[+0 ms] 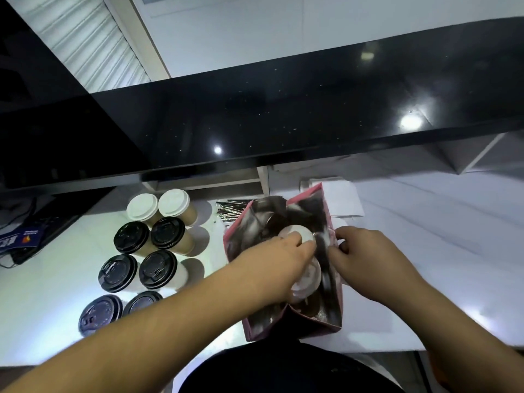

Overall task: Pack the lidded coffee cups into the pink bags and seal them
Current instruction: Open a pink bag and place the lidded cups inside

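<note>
Left hand [279, 259] fingers inside pink bag [331, 282], right hand [365, 258] pinching rim

Bare forearms, no sleeves; dark garment [283, 370] below.

No legible txt (blue card [27, 236] print too blurred).

White counter [425, 251] carries lidded cups [158, 239]; pink bag [283, 279]; straws [231, 209].
</note>
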### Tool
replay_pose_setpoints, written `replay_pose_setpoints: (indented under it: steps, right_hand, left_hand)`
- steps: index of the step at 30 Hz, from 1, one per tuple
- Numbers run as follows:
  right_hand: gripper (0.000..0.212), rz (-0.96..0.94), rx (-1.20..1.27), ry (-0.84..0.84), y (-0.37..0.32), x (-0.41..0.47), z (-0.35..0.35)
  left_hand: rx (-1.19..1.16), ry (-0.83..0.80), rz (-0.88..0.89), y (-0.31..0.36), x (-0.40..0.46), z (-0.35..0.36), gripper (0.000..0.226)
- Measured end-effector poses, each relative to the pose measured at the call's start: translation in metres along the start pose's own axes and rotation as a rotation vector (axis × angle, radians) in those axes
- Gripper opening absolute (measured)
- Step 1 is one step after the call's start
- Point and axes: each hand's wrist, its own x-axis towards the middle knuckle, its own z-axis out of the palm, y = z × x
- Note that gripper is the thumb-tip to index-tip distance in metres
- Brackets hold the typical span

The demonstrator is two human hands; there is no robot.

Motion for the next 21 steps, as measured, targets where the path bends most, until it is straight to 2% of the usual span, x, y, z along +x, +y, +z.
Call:
replay_pose_setpoints:
  steps: [3,7,16,21]
  right_hand:
    - [0.028,-0.007,-0.003,0.004,0.000,0.000,0.000]
    - [0.025,-0.017,-0.013,0.004,0.000,0.000,0.001]
    - [0.026,-0.016,-0.010,0.023,0.001,0.000,0.003]
    - [0.026,-0.002,-0.003,0.013,0.001,-0.001,0.001]
  left_hand:
    - [-0.005,-0.040,-0.009,-0.002,0.004,0.017,0.063]
    - [-0.021,-0.056,0.003,-0.005,0.006,0.031,0.074]
    - [0.044,-0.094,0.058,0.000,0.011,0.054,0.083]
    - [-0.066,-0.066,0.037,-0.008,0.012,0.059,0.084]
